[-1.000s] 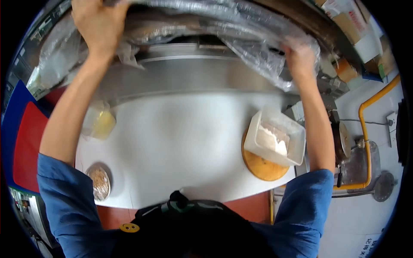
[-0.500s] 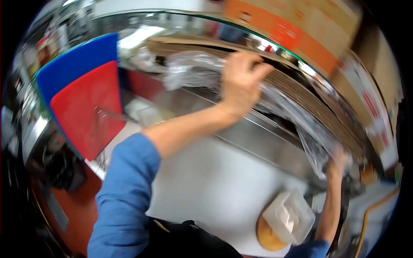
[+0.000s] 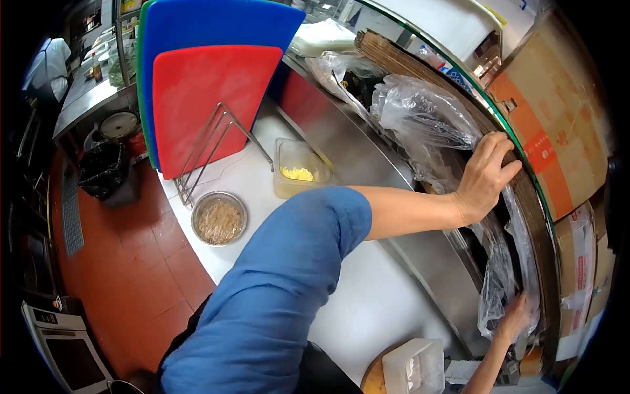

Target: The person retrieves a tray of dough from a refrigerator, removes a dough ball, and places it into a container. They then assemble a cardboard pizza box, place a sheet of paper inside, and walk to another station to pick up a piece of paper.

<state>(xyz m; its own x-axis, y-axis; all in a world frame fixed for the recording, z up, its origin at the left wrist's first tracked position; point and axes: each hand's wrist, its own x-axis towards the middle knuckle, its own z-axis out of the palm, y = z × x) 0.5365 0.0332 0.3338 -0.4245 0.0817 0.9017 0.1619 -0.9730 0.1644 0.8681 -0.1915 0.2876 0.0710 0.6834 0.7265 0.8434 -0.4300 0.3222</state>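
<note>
My left hand (image 3: 487,172) reaches over the counter to the shelf, its fingers bent against the edge of the stacked flat cardboard (image 3: 535,253), beside clear crumpled plastic bags (image 3: 423,111). Lower down the shelf, my right hand (image 3: 515,320) is at the clear plastic film (image 3: 499,295), its fingers pressed together on it and slightly blurred. A plastic tub with white contents (image 3: 417,371) stands near my right forearm, partly over a round wooden board (image 3: 375,377).
Red (image 3: 210,98) and blue (image 3: 223,23) cutting boards stand in a wire rack (image 3: 226,118). Nearby are a bowl under film (image 3: 219,218) and a tub with yellow food (image 3: 298,172). Cardboard boxes (image 3: 551,111) are above the shelf. A person (image 3: 49,62) stands far left.
The view has swung left, bringing the bowl, yellow food tub and microwave into clear view. My left hand now rests at the cardboard's edge; my right hand remains at the plastic.
</note>
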